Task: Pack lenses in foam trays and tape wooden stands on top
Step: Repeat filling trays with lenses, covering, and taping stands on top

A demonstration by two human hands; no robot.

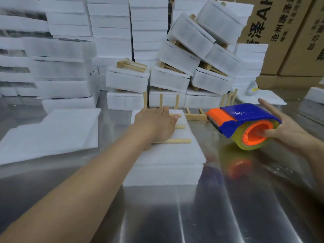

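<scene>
A closed white foam tray (pixel 168 160) lies on the steel table in front of me. A wooden stand (pixel 177 141) lies flat on its far half. My left hand (pixel 156 123) presses down on the stand with flat fingers, covering most of it. To the right, my right hand (pixel 287 130) holds a blue and orange tape dispenser (pixel 243 125) with a roll of clear tape, above the table and just right of the tray. The thumb is hooked into the orange core and the other fingers lie behind the roll. No lenses show.
Loose wooden stands (pixel 195 114) lie and lean behind the tray. Packed foam trays with stands (pixel 128 79) are piled at the back, some tilted. A flat foam sheet (pixel 52 135) lies left. Cardboard boxes (pixel 289 32) stand back right. The steel table (pixel 192 216) reflects the dispenser.
</scene>
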